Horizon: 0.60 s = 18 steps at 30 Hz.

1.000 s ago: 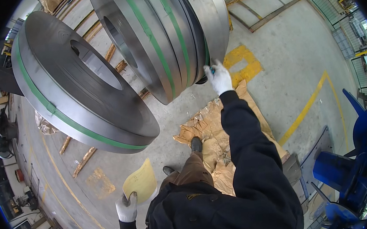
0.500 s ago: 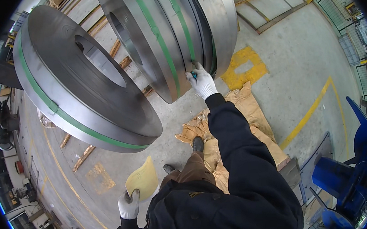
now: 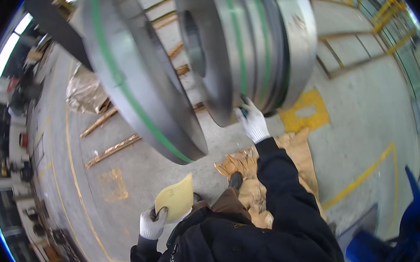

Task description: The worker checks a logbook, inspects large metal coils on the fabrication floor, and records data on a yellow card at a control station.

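Observation:
My left hand (image 3: 153,224), in a white glove with grey fingertips, pinches a curved yellow sheet of paper (image 3: 177,197) low in front of me. In the same kind of glove, my right hand (image 3: 253,122) reaches forward to the lower edge of a group of steel strip coils (image 3: 219,35). Its fingers are closed round a small teal and dark object, mostly hidden. The fingertips are by the lower end of a green strap (image 3: 234,34) on these coils; contact is unclear. To the left, a separate steel coil (image 3: 131,83) with a green strap leans at an angle.
Crumpled brown paper (image 3: 300,158) lies on the floor beside my feet. Wooden strips (image 3: 114,152) lie under and left of the coils. Blue machinery (image 3: 418,222) stands at the lower right. A plastic-wrapped bundle (image 3: 86,92) sits behind the left coil.
My view has turned, so the coils appear farther right. My right hand has shifted from the second green strap to the strap left of it. My left hand still holds the yellow paper.

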Motion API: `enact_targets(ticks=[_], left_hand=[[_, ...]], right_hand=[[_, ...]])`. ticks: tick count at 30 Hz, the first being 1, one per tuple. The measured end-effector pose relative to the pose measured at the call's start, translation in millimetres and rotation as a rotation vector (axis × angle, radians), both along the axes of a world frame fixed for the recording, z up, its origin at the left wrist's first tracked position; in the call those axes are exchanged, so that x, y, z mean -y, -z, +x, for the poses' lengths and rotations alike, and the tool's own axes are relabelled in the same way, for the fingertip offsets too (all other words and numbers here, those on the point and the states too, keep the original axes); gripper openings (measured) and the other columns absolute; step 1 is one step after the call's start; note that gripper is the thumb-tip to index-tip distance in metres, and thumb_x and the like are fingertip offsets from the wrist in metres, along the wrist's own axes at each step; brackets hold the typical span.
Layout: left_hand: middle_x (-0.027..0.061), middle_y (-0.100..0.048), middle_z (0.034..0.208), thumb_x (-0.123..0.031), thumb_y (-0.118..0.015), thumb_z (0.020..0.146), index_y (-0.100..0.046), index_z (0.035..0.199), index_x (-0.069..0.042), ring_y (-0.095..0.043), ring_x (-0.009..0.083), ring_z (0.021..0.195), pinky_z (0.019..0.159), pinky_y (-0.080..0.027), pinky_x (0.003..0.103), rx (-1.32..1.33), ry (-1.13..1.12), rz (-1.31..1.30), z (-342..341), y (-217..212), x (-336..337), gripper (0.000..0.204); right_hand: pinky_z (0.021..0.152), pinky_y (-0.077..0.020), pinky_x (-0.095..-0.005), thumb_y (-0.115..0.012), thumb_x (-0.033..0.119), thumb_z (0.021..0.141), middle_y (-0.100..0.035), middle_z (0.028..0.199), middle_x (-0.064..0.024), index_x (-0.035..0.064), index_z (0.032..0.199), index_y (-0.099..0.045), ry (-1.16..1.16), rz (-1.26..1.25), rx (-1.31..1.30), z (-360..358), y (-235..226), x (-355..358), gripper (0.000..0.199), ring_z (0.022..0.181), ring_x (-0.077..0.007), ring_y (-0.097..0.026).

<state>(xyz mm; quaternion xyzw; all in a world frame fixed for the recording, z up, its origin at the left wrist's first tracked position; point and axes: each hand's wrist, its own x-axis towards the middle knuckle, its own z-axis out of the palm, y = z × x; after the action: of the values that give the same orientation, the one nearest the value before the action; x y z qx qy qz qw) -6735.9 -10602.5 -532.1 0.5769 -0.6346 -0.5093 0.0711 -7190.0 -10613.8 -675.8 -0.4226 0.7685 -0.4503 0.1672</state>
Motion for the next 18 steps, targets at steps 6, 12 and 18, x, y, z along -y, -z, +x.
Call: enact_targets(ticks=[6,12,18], left_hand=[[0.0169,-0.07,0.079,-0.022,-0.066,0.093,-0.069,0.11,0.003,-0.061,0.0109,0.07,0.067,-0.051,0.031,0.198,-0.049,0.01,32.7,-18.5,1.9,0.031],[0.0084,-0.072,0.081,-0.025,-0.067,0.094,-0.07,0.116,0.003,-0.059,0.0064,0.072,0.067,-0.052,0.028,0.064,-0.209,-0.07,98.2,-7.0,-25.5,0.035],[0.0218,-0.071,0.086,-0.032,-0.064,0.092,-0.07,0.112,0.0,-0.07,0.0237,0.073,0.071,-0.054,0.036,-0.022,-0.459,-0.009,194.2,-12.3,-51.6,0.039]], right_hand=[[0.081,-0.0567,-0.0314,-0.054,0.006,0.098,-0.068,0.118,-0.0175,-0.0068,0.108,-0.065,-0.579,-0.227,0.493,127.0,-97.2,-24.5,0.02,0.09,-0.0191,-0.07],[0.077,-0.0562,-0.0339,-0.061,0.016,0.095,-0.066,0.122,-0.0196,-0.0019,0.104,-0.07,-0.604,-0.023,0.232,197.8,-93.9,-5.8,0.022,0.084,-0.0254,-0.073],[0.071,-0.0581,-0.03,-0.057,0.016,0.099,-0.065,0.127,-0.0172,-0.0063,0.105,-0.069,-0.5,-0.08,0.319,266.4,-98.6,-12.2,0.026,0.079,-0.0205,-0.073]])
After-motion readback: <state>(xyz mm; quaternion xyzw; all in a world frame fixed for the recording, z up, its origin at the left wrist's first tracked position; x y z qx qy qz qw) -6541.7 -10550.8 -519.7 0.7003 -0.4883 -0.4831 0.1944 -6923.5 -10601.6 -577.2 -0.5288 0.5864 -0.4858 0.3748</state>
